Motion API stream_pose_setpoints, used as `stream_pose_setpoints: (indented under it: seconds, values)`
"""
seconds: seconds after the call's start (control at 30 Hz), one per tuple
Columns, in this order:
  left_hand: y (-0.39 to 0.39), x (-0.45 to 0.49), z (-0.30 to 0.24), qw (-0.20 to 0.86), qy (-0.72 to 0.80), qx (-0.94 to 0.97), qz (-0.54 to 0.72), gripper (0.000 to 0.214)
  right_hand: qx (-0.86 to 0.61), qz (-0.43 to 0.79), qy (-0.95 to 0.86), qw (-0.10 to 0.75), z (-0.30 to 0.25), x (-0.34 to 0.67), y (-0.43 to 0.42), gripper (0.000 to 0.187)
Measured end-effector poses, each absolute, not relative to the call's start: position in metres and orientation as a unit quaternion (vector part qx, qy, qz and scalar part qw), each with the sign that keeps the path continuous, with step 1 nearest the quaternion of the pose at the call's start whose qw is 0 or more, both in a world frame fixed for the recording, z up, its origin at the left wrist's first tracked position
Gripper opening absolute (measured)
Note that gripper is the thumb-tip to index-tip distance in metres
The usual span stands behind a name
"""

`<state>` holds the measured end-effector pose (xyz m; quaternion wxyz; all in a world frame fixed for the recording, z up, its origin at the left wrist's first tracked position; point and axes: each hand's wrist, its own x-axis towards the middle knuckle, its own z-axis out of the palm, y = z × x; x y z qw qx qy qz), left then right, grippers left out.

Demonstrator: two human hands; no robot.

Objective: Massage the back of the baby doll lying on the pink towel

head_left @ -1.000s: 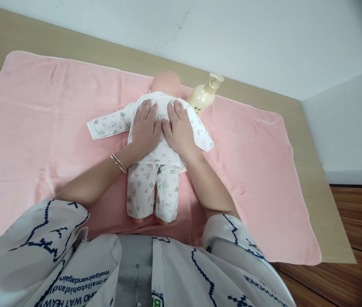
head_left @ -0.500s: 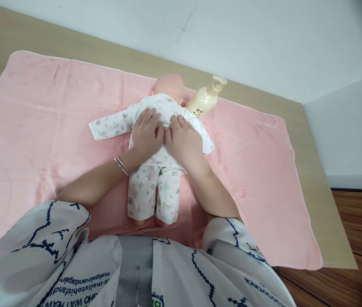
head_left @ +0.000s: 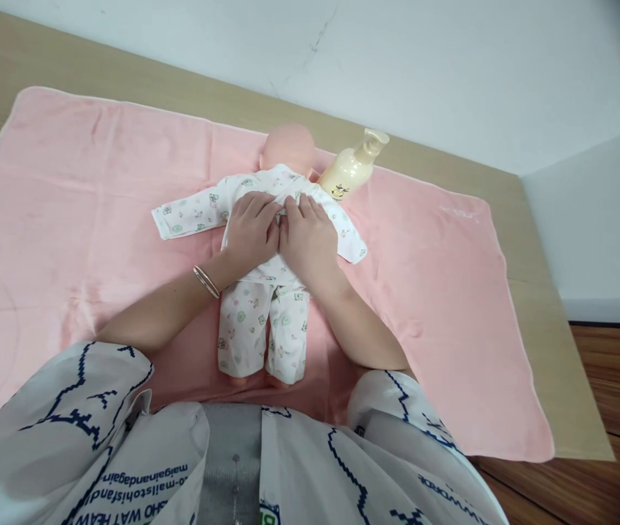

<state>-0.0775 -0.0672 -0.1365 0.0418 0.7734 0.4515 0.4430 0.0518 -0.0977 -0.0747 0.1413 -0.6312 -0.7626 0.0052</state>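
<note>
From where I am standing, a doll (head_left: 270, 273) is lying on a pink blanket (head_left: 430, 292) that is covering much of a wood-toned surface (head_left: 548, 335). It seems to be facing down, its bald head (head_left: 288, 144) pointing away from the person (head_left: 321, 459) who is leaning over it. The left grip (head_left: 252, 230) is lying palm down on one side of its back, over the white printed shirt (head_left: 271, 179), and the right grip (head_left: 310, 237) is lying the same way on the other side, their inner edges nearly meeting. Neither is closing round anything; how hard they are pressing, I cannot tell.

To my eye the doll is looking fairly light, with a smooth, firm head that bare skin could be slipping on. The shirt and trousers (head_left: 244, 328) are probably giving better friction, though thin cloth like this is likely to be shifting and bunching over the body. For a sure lift I would be reaching under the chest and hips together, not pulling on the sleeves (head_left: 192, 213), which are spreading outward and hiding any arms, nor on the small feet (head_left: 276, 382).

A cream pump bottle (head_left: 347, 171) is standing beside the shoulder on the right grip's side, looking glossy and slick.
</note>
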Motion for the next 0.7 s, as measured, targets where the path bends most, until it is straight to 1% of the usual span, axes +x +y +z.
stream_pose_setpoints:
  seconds: [0.07,0.13,0.23,0.3,0.47,0.6,0.7]
  values:
    - [-0.068,-0.077,-0.136,0.045,0.47,0.759,0.448,0.023,-0.64,0.008,-0.755,0.145,-0.073,0.051,-0.099,0.049]
    - [-0.067,-0.076,-0.136,0.054,0.496,0.74,0.452,0.026,-0.646,0.039,-0.747,0.151,-0.074,0.057,-0.091,0.049]
    - [-0.061,-0.074,-0.14,0.068,0.511,0.731,0.447,0.037,-0.634,0.085,-0.75,0.168,-0.079,0.07,-0.073,0.057]
    - [-0.058,-0.073,-0.144,0.074,0.503,0.74,0.44,0.04,-0.612,0.093,-0.765,0.177,-0.083,0.077,-0.064,0.06]
    - [-0.056,-0.076,-0.146,0.079,0.475,0.761,0.435,0.033,-0.601,0.048,-0.781,0.162,-0.086,0.069,-0.071,0.055]
    - [-0.062,-0.078,-0.141,0.045,0.456,0.766,0.451,0.024,-0.635,-0.011,-0.752,0.178,-0.085,0.052,-0.093,0.049]
    - [-0.066,-0.077,-0.138,0.043,0.468,0.755,0.457,0.023,-0.646,-0.014,-0.741,0.181,-0.084,0.05,-0.096,0.047]
